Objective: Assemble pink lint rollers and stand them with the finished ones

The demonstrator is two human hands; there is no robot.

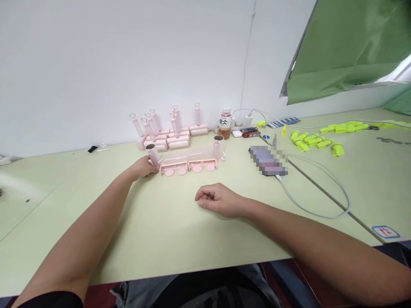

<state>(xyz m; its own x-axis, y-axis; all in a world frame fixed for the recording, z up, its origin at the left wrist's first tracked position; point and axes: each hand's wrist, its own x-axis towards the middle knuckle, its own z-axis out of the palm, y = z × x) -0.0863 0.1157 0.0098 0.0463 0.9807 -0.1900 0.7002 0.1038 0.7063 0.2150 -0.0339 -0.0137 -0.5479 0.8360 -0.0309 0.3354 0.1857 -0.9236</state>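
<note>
My left hand (pixel 143 167) reaches to the left end of a row of pink lint roller parts. Its fingers close around the lower part of an upright lint roller refill (pixel 150 149) with a brown cardboard core; the fingertips are partly hidden. My right hand (pixel 220 199) hovers or rests over the table in front of the row, fingers loosely curled, nothing visible in them. Between the hands lie pink roller frames (pixel 175 164) with round discs (pixel 197 168) before them and clear pink covers (pixel 201 152) behind. Another upright refill (pixel 218 143) stands at the row's right end.
Several assembled pink lint rollers (pixel 178 143) stand by the wall, beside a labelled bottle (pixel 224 124). To the right lie a phone (pixel 268 161) with a white cable (pixel 308 210), and several neon yellow strips (pixel 313 139). A small black item (pixel 93 149) is at left.
</note>
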